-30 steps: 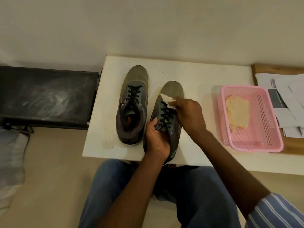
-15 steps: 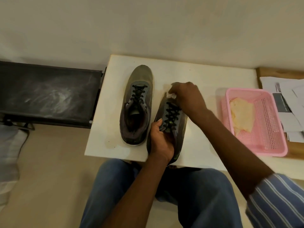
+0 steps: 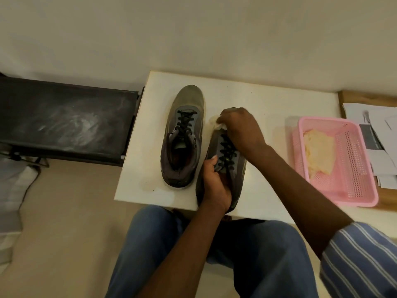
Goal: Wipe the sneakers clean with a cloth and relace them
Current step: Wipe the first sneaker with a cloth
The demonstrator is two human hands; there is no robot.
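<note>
White table (image 3: 266, 108) carries two sneakers; the left hand (image 3: 216, 188) clasps the near sneaker (image 3: 238, 168), while the right hand (image 3: 240, 130) pinches a cloth (image 3: 217, 124) against its toe.

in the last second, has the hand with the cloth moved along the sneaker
Yes. The right hand with the cloth has slid from beside the laces up over the toe of the held sneaker, toward the wall.

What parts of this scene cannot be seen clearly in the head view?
- Toe of the held grey sneaker: covered by the right hand.
- Small white cloth: mostly hidden under that hand's fingers.
- Held sneaker's heel: behind the left hand.
- White papers: cut off by the right edge.
</note>
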